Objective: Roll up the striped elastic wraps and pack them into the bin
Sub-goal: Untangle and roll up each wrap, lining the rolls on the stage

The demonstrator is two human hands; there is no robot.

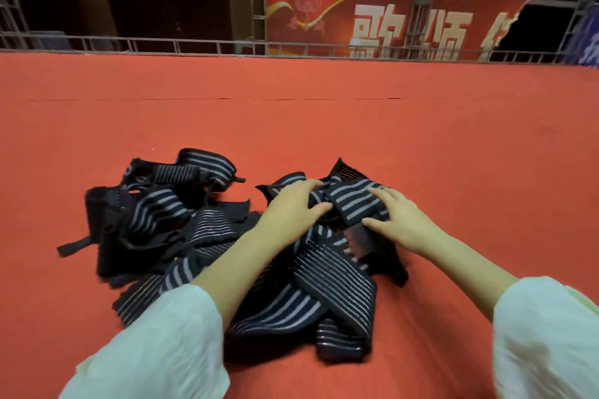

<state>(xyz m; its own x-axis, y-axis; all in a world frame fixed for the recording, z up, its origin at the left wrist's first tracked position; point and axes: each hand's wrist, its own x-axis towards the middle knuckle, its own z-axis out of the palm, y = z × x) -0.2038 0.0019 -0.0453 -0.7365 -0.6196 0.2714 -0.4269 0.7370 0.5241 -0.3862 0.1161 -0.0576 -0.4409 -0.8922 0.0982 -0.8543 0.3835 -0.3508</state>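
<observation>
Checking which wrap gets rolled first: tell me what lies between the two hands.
In the head view, a folded stretch of striped wrap lies between the left hand and right hand; both touch it.

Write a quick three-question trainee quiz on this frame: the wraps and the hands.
1. True or false: a bin stands on the red surface.
2. The striped wraps lie: A) rolled up tight, B) in a loose tangled pile, C) stacked flat.
3. Which hand touches the pile: the left hand, the right hand, or both?
Key: 1 false; 2 B; 3 both.
</observation>
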